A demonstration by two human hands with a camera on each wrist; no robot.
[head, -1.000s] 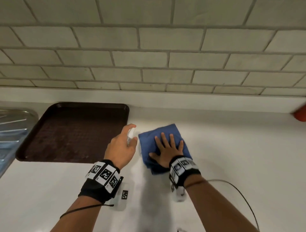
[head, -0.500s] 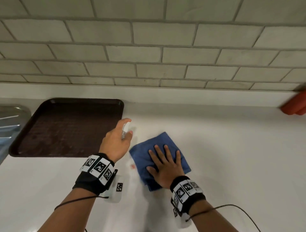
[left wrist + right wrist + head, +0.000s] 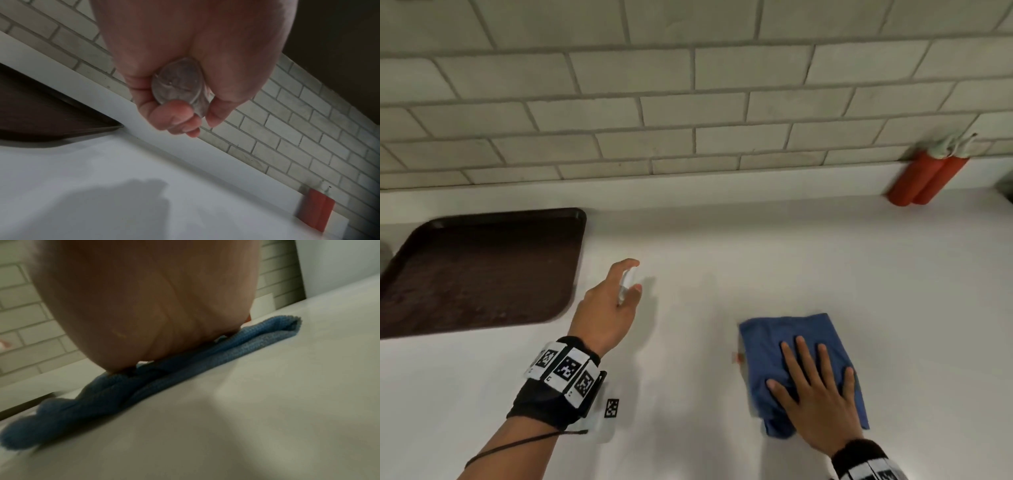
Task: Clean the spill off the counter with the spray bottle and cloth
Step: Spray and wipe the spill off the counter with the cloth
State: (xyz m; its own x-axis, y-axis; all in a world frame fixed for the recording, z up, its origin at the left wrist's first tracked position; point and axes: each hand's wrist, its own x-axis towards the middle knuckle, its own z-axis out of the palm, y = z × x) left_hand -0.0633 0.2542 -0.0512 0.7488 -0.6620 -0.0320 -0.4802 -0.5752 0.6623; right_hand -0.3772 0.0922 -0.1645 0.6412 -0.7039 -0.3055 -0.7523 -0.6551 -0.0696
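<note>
A folded blue cloth (image 3: 784, 346) lies flat on the white counter (image 3: 722, 257), right of centre. My right hand (image 3: 815, 387) presses on it with straight, spread fingers; the right wrist view shows the palm on the blue cloth (image 3: 205, 360). A small orange-red spot (image 3: 739, 358) shows at the cloth's left edge. My left hand (image 3: 613, 301) hovers over the counter beside the tray and grips a small clear spray bottle (image 3: 627, 282). In the left wrist view its round clear base (image 3: 179, 84) sits inside the curled fingers.
A dark brown tray (image 3: 476, 270) lies at the left against the backsplash. Two red cylinders (image 3: 924, 178) stand at the far right by the tiled wall (image 3: 688, 102). A small tag with a black-and-white marker (image 3: 612, 407) lies on the counter near my left wrist.
My right hand has slid the cloth to the right and nearer to me, away from the left hand. The left hand with the bottle has stayed near the tray.
</note>
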